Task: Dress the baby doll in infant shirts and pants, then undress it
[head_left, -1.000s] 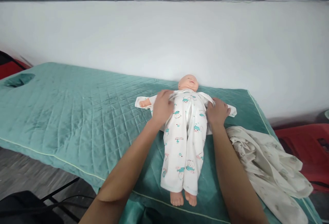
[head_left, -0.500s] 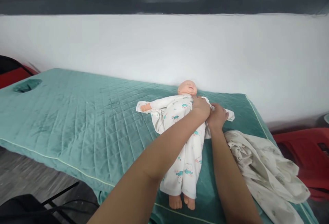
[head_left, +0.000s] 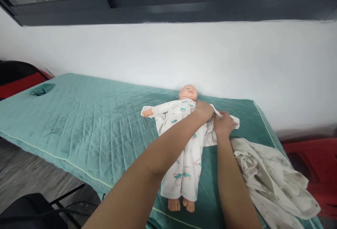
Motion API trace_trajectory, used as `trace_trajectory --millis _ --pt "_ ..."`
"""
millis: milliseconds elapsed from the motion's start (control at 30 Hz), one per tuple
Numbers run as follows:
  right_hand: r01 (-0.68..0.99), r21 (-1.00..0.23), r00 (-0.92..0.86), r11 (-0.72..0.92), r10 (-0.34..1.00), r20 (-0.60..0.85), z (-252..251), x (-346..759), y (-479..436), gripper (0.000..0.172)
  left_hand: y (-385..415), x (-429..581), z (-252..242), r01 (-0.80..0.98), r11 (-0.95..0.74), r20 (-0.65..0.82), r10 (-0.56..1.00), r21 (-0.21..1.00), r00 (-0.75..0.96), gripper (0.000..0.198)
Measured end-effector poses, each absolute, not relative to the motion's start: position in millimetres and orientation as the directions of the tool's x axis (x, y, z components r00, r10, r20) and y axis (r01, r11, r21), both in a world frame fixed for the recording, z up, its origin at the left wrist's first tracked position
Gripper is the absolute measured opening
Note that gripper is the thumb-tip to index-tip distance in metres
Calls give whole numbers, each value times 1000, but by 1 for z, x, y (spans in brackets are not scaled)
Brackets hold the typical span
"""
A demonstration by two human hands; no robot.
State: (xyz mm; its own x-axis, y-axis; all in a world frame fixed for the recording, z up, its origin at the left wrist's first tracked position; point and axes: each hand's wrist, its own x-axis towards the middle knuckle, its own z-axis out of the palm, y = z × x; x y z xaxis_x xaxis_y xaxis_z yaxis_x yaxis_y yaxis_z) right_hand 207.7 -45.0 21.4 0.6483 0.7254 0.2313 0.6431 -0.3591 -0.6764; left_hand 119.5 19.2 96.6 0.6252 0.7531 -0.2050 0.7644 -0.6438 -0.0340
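A baby doll (head_left: 188,91) lies face up on the green quilted cover (head_left: 110,116), dressed in white clothes with teal cartoon prints. Its arm on the left lies in a sleeve, with the hand showing at the cuff. My left hand (head_left: 205,111) is closed at the doll's shoulder on the right; what its fingers hold is hidden. Close beside it, my right hand (head_left: 224,125) pinches the white jacket's sleeve (head_left: 235,120), whose end sticks out past my fingers. Both hands hide the doll's arm on this side.
A crumpled off-white printed cloth (head_left: 273,176) lies at the right end of the bed. Past that end stands a red plastic chair (head_left: 313,166). A white wall (head_left: 131,53) runs behind the bed. A black object (head_left: 31,209) sits at the lower left.
My right hand has moved slightly away from my left, and jacket cloth now stretches between them. The camera view has tilted up, showing more window.
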Motion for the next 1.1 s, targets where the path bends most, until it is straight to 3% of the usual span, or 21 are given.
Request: trace_trajectory --millis 333,633,1100 --pt "641 -667 640 -381 745 189 19 208 -43 33 18 134 76 749 -655 -104 755 -96 647 43" --pt "579 -760 675 -296 697 242 15 213 -41 30 17 116 103 712 -677 -81 733 -186 676 41" --pt "384 -905 707 -183 689 160 5 225 -38 28 25 72 143 680 -675 -85 725 -286 684 42"
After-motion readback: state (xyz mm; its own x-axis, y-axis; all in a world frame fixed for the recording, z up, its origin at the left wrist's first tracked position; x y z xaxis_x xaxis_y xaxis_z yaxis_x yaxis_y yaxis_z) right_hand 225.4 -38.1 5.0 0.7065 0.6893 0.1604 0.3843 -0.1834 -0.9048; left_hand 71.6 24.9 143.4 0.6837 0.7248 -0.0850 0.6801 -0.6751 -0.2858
